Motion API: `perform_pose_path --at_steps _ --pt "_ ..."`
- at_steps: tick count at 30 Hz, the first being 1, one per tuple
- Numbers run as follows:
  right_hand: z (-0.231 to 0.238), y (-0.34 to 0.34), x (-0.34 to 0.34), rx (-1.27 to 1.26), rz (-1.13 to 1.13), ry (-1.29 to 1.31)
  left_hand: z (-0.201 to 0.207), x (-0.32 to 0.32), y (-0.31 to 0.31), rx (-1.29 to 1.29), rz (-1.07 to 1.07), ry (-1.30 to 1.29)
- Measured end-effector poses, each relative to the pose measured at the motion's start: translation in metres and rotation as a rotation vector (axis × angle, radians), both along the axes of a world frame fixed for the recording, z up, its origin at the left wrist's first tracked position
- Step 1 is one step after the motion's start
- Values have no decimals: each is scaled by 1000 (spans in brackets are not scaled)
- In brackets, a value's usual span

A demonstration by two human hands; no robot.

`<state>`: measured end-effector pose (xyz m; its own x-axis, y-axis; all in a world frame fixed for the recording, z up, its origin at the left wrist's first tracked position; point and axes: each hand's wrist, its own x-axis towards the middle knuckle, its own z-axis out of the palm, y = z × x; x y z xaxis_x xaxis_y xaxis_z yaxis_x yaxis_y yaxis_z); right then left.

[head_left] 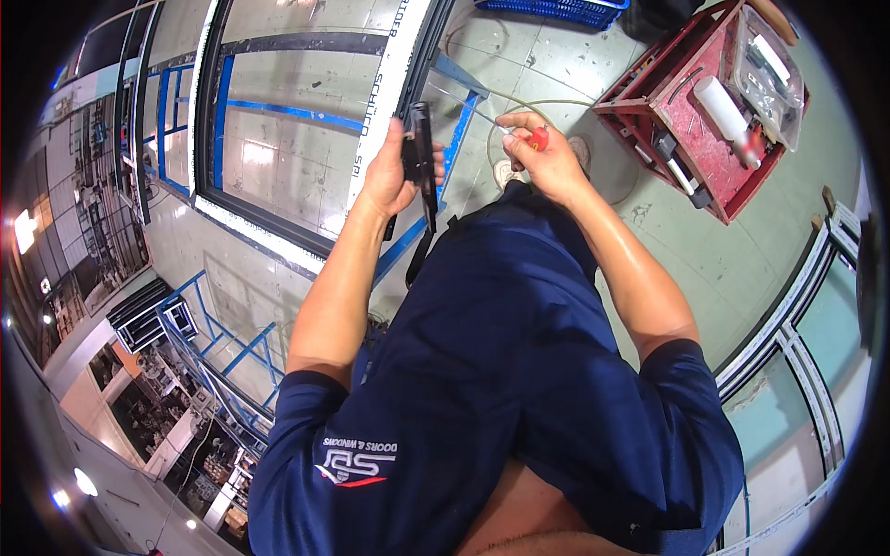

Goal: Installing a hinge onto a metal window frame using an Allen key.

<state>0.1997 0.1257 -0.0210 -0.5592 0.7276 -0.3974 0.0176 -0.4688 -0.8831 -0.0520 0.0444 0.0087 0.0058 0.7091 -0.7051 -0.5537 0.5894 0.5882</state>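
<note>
My left hand is closed around a long black hardware part, perhaps a hinge or a handle; its exact kind is unclear. The part stands beside the near edge of a large dark window frame that has white printed protective film along its profiles. To the right, my right hand grips a screwdriver by its red handle. Its thin metal shaft points up and left, toward the frame's side. Most of the handle is hidden by my fingers. A gap separates the shaft from the black part.
Blue metal stands support the frame. At the right is a red tool cart with a white bottle and a clear plastic bag. A hose lies on the tiled floor. A blue crate sits at the far edge; glazed frames lean at lower right.
</note>
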Motion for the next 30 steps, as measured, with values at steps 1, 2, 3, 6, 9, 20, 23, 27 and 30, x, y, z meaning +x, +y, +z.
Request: perform_pose_path --at_steps 1,2,3,6,9,20,23,27,30 --pt "-8 0 -3 -33 1 32 6 11 9 18 -43 148" --pt "-15 -1 -5 -65 2 63 2 14 13 29 -83 160" --pt "-20 0 -8 -68 7 63 -5 16 20 43 -120 173" --pt "-26 1 -19 -57 18 88 -26 18 26 61 -88 255" --pt "-30 4 -25 -72 10 60 -34 19 30 68 -113 278" --pt "-15 -32 85 151 -356 -233 -13 76 80 134 -268 340" --pt "0 -46 141 160 -474 -334 -15 136 126 249 -405 330" --pt "28 -46 203 0 -745 -347 -23 223 184 310 -537 355" --pt "29 -44 247 -30 -890 -327 -4 300 230 152 -506 159"
